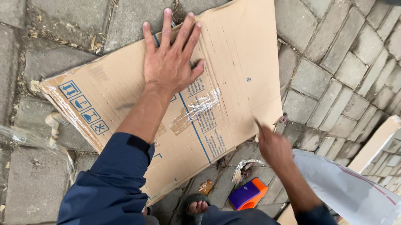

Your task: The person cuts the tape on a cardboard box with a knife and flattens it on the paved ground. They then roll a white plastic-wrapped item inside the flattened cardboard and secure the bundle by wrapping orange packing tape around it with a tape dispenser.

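Note:
A flattened brown cardboard sheet with blue printed symbols and strips of clear tape lies on grey paving stones. My left hand rests flat on its upper middle, fingers spread, holding nothing. My right hand is closed at the sheet's lower right edge. It grips a thin dark tool whose tip points up onto the cardboard; I cannot tell what kind of tool it is. Both my arms are in dark blue sleeves.
A purple and orange plastic object lies on the stones near my sandalled foot. A white plastic bag lies under my right forearm, with another cardboard strip at the right. Crumpled clear plastic film lies left of the sheet.

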A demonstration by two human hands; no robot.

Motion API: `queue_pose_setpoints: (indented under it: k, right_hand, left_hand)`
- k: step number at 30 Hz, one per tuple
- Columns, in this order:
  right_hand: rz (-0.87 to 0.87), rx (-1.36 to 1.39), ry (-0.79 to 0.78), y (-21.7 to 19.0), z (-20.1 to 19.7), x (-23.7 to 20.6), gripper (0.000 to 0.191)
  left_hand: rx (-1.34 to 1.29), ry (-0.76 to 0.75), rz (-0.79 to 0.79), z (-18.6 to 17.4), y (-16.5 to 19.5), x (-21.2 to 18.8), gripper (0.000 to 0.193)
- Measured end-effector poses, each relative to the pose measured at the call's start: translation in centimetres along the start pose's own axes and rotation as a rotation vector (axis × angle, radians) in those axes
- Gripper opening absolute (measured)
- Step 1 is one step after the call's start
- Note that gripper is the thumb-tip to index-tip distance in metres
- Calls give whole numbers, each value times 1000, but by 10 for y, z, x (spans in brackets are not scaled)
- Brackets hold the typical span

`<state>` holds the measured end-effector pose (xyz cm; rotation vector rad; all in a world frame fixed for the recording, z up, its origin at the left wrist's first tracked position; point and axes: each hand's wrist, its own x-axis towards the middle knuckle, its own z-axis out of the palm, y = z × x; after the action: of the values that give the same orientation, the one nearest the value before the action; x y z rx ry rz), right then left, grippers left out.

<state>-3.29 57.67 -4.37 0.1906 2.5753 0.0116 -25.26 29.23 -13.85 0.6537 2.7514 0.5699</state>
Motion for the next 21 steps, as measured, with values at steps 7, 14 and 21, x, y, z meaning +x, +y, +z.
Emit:
queue_pose_setpoints:
  k: [7,14,21]
  right_hand:
    - [118,87,271,30,1,-28,18]
    - [-210,241,476,-94,-104,196,16]
    - [-323,120,437,-91,-102,210,19]
  left_hand:
    - [-10,-9,1,-4,2,-6,83]
    - [-6,12,-3,-12,2,-1,83]
    - [-16,-27,-10,-6,1,-3,83]
